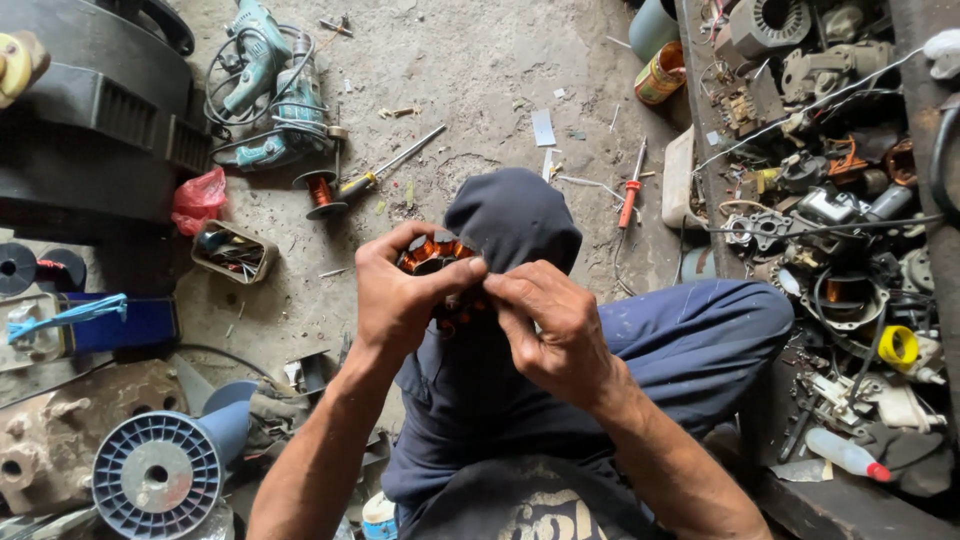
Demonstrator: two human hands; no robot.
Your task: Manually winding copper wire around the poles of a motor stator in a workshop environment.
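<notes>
My left hand (400, 295) and my right hand (550, 325) meet over my raised knee, both gripping a motor stator (435, 258) with copper-coloured windings. The left hand's fingers curl over the top of the stator and its thumb presses on the front. On the stator's right side, the right hand's fingertips pinch at the windings. Most of the stator is hidden behind the two hands. I sit on the ground in dark blue trousers (690, 335).
On the concrete floor lie teal power drills (268, 90), a screwdriver (385, 170), a copper wire spool (320, 192), a red-handled screwdriver (630, 195), a small box of tools (232, 250) and a blue plastic spool (160, 470). A shelf of motor parts (830, 200) runs along the right.
</notes>
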